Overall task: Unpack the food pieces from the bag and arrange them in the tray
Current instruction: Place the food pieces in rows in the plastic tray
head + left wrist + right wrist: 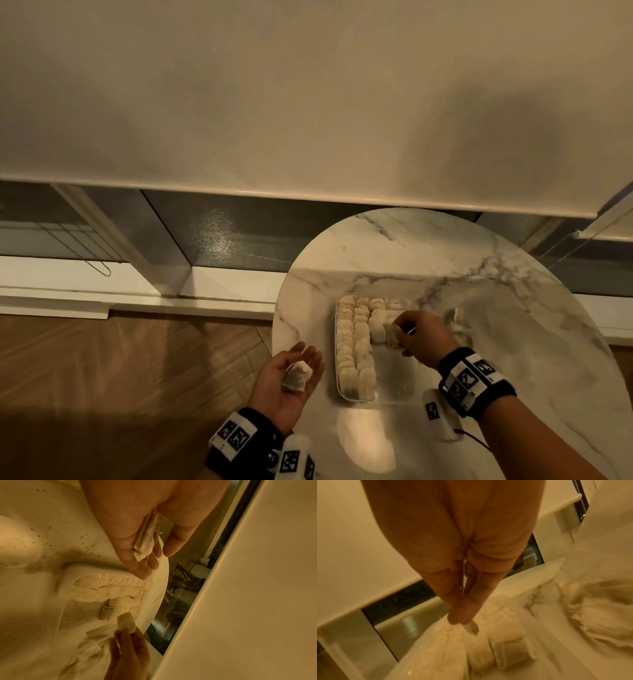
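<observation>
A clear tray (394, 387) on the round marble table (445, 246) holds rows of pale, pouch-like food pieces (354, 339) along its left and far sides. My right hand (400, 334) hovers over the tray's middle and pinches one food piece (391, 336) between thumb and fingers; the right wrist view shows that piece (471, 628) hanging just above the rows. My left hand (301, 359) is palm up beside the tray's left edge. Another piece (297, 376) lies loose on its relaxed fingers, its string (145, 559) dangling. The crumpled clear bag (459, 320) lies right of the tray.
The table's left edge runs right under my left hand, with wooden floor (120, 359) below. A window sill (85, 274) and a lowered blind (308, 102) stand behind the table. The tray's near-right part is bare. Dark specks dot the tabletop (51, 527).
</observation>
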Demonstrator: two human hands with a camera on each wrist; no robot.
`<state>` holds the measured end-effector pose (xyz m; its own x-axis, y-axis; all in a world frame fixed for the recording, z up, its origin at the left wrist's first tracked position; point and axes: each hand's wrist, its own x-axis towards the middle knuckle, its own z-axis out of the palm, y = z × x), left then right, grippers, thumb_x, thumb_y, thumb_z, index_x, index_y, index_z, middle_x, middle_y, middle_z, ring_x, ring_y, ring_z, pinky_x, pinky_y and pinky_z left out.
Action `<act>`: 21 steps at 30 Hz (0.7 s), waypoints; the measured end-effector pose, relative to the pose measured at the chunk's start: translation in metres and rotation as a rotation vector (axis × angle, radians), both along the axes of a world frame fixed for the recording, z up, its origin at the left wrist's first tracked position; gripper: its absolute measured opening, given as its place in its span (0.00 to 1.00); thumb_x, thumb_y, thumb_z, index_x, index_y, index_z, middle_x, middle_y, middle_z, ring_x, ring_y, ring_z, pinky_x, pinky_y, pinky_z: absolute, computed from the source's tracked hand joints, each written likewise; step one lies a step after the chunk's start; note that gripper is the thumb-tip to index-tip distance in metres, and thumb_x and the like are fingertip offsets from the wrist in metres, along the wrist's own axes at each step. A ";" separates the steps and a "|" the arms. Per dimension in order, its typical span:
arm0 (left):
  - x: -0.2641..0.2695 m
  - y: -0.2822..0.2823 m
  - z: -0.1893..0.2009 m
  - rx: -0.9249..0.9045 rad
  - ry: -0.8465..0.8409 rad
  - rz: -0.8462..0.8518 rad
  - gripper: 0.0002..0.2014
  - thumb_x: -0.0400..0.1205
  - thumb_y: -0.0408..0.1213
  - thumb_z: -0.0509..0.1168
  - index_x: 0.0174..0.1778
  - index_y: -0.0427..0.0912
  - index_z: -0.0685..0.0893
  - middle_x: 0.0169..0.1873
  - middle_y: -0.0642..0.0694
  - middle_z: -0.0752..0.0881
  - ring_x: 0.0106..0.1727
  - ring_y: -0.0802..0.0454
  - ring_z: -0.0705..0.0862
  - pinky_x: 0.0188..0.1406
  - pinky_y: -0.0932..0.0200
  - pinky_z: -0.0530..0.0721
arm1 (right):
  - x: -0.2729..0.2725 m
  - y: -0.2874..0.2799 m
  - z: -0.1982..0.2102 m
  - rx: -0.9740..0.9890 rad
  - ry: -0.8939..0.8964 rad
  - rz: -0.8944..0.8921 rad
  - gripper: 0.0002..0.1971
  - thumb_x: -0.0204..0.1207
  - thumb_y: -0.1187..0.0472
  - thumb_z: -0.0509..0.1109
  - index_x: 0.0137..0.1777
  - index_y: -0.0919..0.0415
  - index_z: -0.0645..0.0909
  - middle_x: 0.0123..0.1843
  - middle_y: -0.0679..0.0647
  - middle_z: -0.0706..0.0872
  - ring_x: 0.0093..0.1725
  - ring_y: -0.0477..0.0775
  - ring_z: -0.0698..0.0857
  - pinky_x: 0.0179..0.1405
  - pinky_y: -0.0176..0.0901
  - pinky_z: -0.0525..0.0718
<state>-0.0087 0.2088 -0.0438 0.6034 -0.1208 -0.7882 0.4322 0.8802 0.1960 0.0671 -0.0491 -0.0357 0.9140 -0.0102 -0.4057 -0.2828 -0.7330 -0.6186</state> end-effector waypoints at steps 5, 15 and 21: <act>-0.001 0.001 -0.001 -0.004 -0.011 0.013 0.18 0.69 0.26 0.67 0.56 0.31 0.83 0.50 0.32 0.87 0.53 0.36 0.86 0.50 0.36 0.86 | 0.017 0.007 -0.030 -0.265 0.180 0.294 0.10 0.75 0.68 0.71 0.47 0.51 0.87 0.51 0.54 0.89 0.48 0.53 0.88 0.47 0.40 0.88; -0.005 0.013 -0.004 0.042 0.023 0.044 0.19 0.71 0.27 0.70 0.60 0.32 0.83 0.51 0.32 0.90 0.51 0.37 0.90 0.53 0.41 0.88 | 0.054 0.025 -0.045 -0.380 0.071 0.263 0.08 0.76 0.65 0.70 0.50 0.59 0.90 0.53 0.58 0.91 0.53 0.57 0.89 0.50 0.41 0.84; -0.003 0.013 -0.004 0.043 0.021 0.042 0.17 0.69 0.27 0.70 0.55 0.31 0.84 0.47 0.33 0.90 0.49 0.38 0.90 0.53 0.42 0.88 | 0.056 0.023 -0.049 -0.374 0.050 0.206 0.09 0.78 0.65 0.67 0.49 0.61 0.90 0.53 0.60 0.90 0.54 0.59 0.87 0.48 0.41 0.82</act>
<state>-0.0116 0.2213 -0.0479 0.5909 -0.0613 -0.8044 0.3992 0.8887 0.2254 0.1235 -0.0257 -0.0844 0.8918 0.0155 -0.4522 -0.1299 -0.9486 -0.2886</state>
